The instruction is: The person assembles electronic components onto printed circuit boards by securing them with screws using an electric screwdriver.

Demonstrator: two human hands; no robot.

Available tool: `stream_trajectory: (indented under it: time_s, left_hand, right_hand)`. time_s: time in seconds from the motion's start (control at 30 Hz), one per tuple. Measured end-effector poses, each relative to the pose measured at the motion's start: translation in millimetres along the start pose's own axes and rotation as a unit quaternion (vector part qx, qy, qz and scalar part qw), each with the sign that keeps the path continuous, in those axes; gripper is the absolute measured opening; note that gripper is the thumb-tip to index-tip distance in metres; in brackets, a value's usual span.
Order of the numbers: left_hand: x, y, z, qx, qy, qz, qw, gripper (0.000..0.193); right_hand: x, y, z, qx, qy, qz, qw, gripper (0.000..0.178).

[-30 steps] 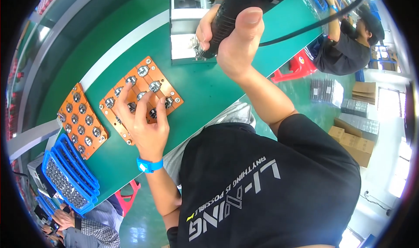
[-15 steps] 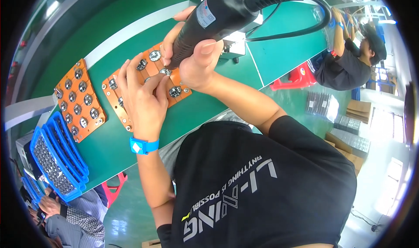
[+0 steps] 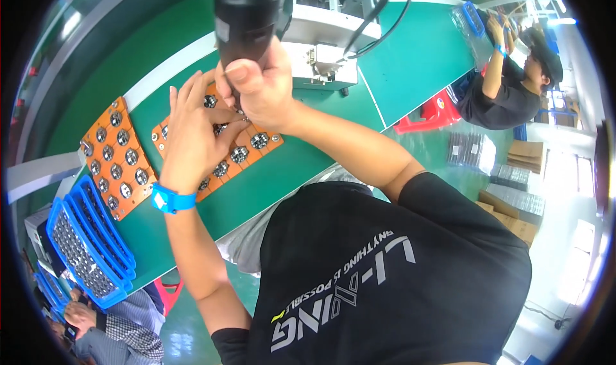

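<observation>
A black powered screwdriver (image 3: 247,18) stands nearly upright, its lower body wrapped by the fingers of my right hand (image 3: 266,95). Its tip points down at an orange fixture plate (image 3: 247,156) with rows of round metallic parts. My left hand (image 3: 192,134), in a blue wrist strap (image 3: 173,199), lies across this plate with its fingers spread. Its forefinger and thumb reach close to the screwdriver's tip, where the exact contact is hidden. One round part (image 3: 258,140) shows to the right of my left hand; others are partly covered by it.
A second orange plate (image 3: 122,148) filled with round parts lies to the left. Blue trays (image 3: 90,249) of small parts stand at the near left. A white machine (image 3: 321,63) sits beyond my right hand, with cables above. Co-workers sit at the right (image 3: 507,82) and lower left.
The screwdriver has swung left and become more upright, with my right hand shifting left. My left hand and wrist have moved left, uncovering more round parts along the plate's near edge.
</observation>
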State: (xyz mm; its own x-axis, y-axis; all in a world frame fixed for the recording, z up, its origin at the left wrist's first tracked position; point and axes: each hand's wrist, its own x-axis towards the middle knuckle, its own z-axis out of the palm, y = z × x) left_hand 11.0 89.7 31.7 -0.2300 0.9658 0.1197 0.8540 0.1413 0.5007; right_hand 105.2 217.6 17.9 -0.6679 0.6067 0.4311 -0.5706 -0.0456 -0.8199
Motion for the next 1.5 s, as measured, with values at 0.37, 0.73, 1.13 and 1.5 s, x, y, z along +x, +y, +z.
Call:
stream_trajectory:
  time_s: [0.37,0.73,1.13,1.5]
  left_hand:
    - [1.0,5.7,-2.1,-0.043,0.008,0.02,0.999,0.025]
    - [-4.2,4.6,-4.4,-0.032,-0.011,0.041,0.999,0.026]
    - [4.1,-1.8,-9.6,-0.054,-0.016,0.097,0.994,0.024]
    - [-12.6,-3.2,-1.8,-0.019,0.022,0.107,0.994,0.037]
  right_hand:
    - [-2.3,6.2,-6.4,-0.001,-0.001,-0.052,0.999,0.072]
    - [5.6,-126.1,-47.7,-0.114,0.175,-0.146,0.967,0.092]
    - [17.4,-96.5,-67.6,-0.089,0.083,-0.108,0.987,0.036]
    - [39.2,-127.6,-44.6,-0.206,0.131,-0.077,0.967,0.055]
